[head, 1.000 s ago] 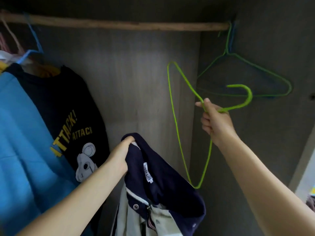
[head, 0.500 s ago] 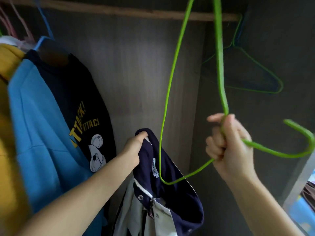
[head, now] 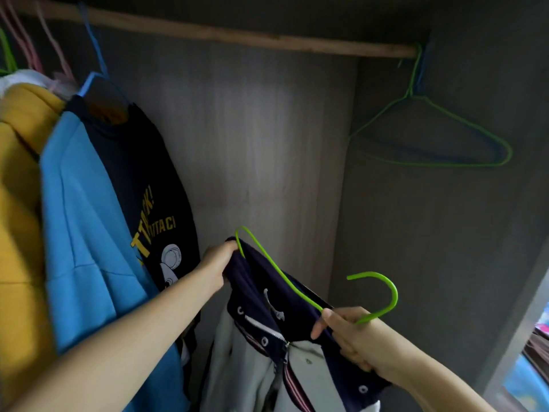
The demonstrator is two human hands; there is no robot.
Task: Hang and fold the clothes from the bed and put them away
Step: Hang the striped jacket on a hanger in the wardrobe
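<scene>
Inside the wardrobe [head: 261, 138] — left hand [head: 218, 263] grips jacket [head: 267, 307], right hand [head: 353, 337] grips green hanger [head: 279, 272].

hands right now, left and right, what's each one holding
Left hand: grips the navy collar of the jacket at one end.
Right hand: holds the green wire hanger at its neck, over the collar.

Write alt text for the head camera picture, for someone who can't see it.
Inside a wardrobe, the left hand holds up a navy jacket while the right hand slips a green hanger into it. Shirts hang left on the rail.
</scene>
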